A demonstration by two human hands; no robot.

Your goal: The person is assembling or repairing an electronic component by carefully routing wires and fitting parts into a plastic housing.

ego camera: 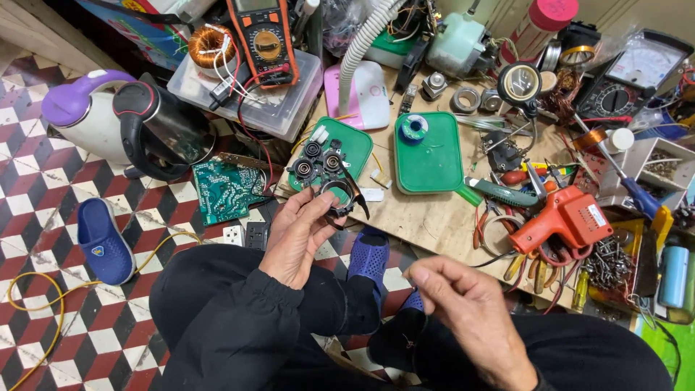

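While we sit over worktop (434, 217), left hand (297, 235) pinches black plastic ring part (344, 199) at rim, above green tray (358, 145). Light, stiff, probably brittle; rim grip suits. Right hand (470, 318) hovers low, fingertips pinched, seemingly empty; wrist relaxed over knee.

I see the kettle (156, 127) at upper left on the floor (43, 181), the circuit board (228, 190) right of it, two trays (428, 156) mid-frame on the tabletop (427, 217), and the soldering gun (568, 221) at right.
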